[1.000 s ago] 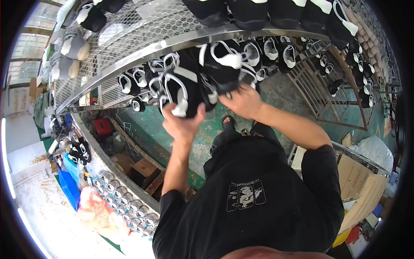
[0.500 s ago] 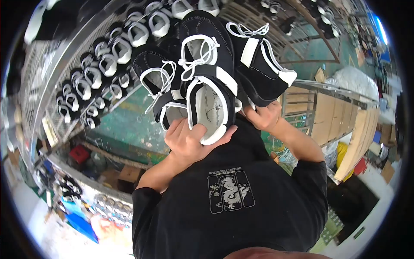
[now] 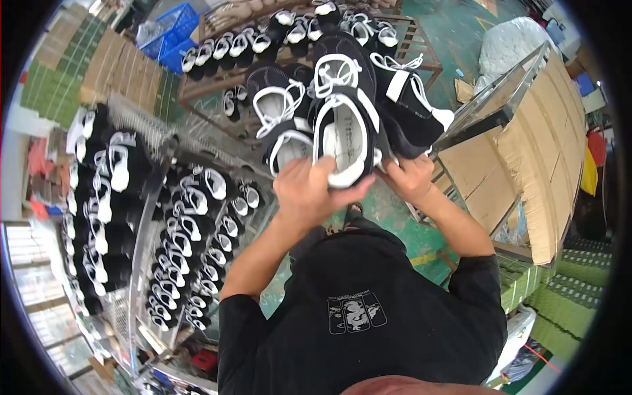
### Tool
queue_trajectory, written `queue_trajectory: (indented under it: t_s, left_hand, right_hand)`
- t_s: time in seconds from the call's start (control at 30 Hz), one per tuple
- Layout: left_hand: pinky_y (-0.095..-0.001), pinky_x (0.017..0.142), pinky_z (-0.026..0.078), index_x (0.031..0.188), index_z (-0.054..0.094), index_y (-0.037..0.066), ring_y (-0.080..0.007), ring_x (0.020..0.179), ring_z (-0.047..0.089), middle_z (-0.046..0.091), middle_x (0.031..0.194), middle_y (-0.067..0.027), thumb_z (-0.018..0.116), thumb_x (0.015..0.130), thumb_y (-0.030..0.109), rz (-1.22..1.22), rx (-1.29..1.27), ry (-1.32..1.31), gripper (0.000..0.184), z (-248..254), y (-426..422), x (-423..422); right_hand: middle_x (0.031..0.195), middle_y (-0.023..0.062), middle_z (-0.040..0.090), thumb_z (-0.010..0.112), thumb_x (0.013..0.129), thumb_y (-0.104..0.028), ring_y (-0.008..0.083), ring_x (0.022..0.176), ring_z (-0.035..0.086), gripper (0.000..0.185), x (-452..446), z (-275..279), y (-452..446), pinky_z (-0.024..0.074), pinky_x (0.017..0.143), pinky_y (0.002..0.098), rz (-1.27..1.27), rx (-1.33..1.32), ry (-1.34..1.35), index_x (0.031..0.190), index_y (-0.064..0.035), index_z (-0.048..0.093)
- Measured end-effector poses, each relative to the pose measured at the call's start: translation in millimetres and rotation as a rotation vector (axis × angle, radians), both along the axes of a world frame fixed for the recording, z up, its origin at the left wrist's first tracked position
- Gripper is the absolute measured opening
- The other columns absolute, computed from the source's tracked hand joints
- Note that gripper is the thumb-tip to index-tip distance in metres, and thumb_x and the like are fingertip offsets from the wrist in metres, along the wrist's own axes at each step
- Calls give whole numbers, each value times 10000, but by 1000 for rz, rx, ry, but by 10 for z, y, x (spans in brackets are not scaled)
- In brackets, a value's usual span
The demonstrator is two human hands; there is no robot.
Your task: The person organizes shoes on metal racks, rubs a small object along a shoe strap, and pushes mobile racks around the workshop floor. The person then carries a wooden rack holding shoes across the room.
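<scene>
Black shoes with white trim, laces and a strap are held up in front of me by both hands. My left hand (image 3: 306, 192) is closed on the heels of a middle shoe (image 3: 367, 148), opening towards me, and a left shoe (image 3: 266, 76) beside it. The toe of a further shoe shows behind these two. My right hand (image 3: 411, 179) is closed at the underside of a right shoe (image 3: 411, 122), turned side-on with its white heel to the right. My right fingertips are partly hidden under it.
A rack (image 3: 141, 237) with several rows of similar shoes stands at the left. Ahead is a metal rack (image 3: 431, 56) bearing more shoes, with a blue crate (image 3: 172, 29) behind it. Cardboard panels (image 3: 520, 158) on a frame and green stacks (image 3: 573, 283) are at the right.
My view has turned, bringing the shoe rack ahead and the cardboard panels closer. Both hands still hold the shoes, which keep nearly the same arrangement.
</scene>
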State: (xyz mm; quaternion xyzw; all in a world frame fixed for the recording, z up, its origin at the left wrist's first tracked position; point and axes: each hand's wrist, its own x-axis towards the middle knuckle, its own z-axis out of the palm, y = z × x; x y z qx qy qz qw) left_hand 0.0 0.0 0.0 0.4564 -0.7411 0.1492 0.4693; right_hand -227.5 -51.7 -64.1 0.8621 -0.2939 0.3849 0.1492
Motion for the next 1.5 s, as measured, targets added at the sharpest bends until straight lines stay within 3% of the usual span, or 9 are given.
queue_trajectory:
  t_s: [0.07, 0.1, 0.2, 0.5, 0.67, 0.97, 1.17, 1.37, 1.5]
  left_hand:
    - [-326, 450, 419, 887, 535, 87, -222, 456, 530, 502, 558, -18, 898, 635, 515, -31, -19, -51, 616, -16, -314, 268]
    - [-327, 453, 425, 883, 541, 88, -223, 457, 537, 512, 556, -17, 898, 628, 518, -48, -34, 139, 614, -71, -942, -569]
    - [-331, 461, 443, 899, 552, 87, -228, 461, 556, 538, 565, -24, 900, 620, 500, -101, -52, 45, 607, -28, -1635, -497]
    - [-381, 507, 500, 965, 570, 94, -263, 508, 624, 588, 586, -52, 845, 656, 522, -407, -11, 155, 596, -337, -3805, -923]
    - [-390, 522, 495, 1033, 553, 80, -277, 518, 630, 601, 582, -62, 818, 676, 571, -538, 188, 129, 662, -603, -4737, -1279]
    - [-416, 482, 512, 1060, 536, 64, -327, 529, 657, 644, 600, -118, 769, 722, 596, -499, 474, 35, 672, -877, -5546, -1592]
    - [-468, 559, 523, 1150, 458, 32, -371, 616, 688, 666, 641, -161, 750, 757, 582, -369, 844, -74, 736, -569, -5754, -1670]
    - [-423, 608, 549, 1119, 536, 54, -357, 676, 704, 687, 699, -129, 857, 667, 540, -222, 781, 80, 737, -376, -5606, -1405]
    - [-413, 538, 525, 1074, 532, 64, -331, 595, 683, 670, 666, -125, 841, 691, 552, -125, 794, -128, 693, -267, -5461, -1345]
  right_hand:
    - [826, 63, 671, 859, 572, -249, 234, 638, 642, 345, 317, -167, -119, 501, 578, 338, -78, 12, -124, 811, -111, 653]
    - [826, 63, 671, 859, 572, -249, 234, 638, 642, 345, -620, 144, -660, 501, 578, 338, -96, -9, 42, 811, -111, 653]
    - [883, 81, 662, 842, 663, -250, 236, 644, 618, 284, -469, -37, -1187, 482, 551, 330, -197, -25, -37, 793, -121, 624]
    - [760, 61, 641, 878, 587, -201, 254, 576, 609, 344, -794, -166, -2685, 483, 527, 371, -563, -80, 45, 808, -116, 629]
    - [727, 61, 636, 887, 620, -216, 261, 575, 607, 344, -1010, -350, -3270, 479, 513, 370, -728, -81, 78, 802, -101, 619]
    - [684, 53, 611, 892, 636, -226, 247, 540, 572, 343, -1276, -852, -4024, 440, 486, 365, -770, 107, 125, 772, -94, 607]
    - [710, 72, 596, 855, 679, -279, 289, 594, 580, 326, -1378, -1033, -4149, 440, 526, 423, -746, 323, 5, 794, -109, 601]
    - [743, 71, 612, 830, 702, -310, 300, 615, 603, 335, -1301, -1191, -4054, 465, 569, 413, -784, 451, 17, 825, -115, 588]
    - [811, 83, 633, 819, 739, -284, 314, 724, 641, 365, -1229, -949, -4056, 505, 674, 413, -802, 593, 26, 934, -64, 603]
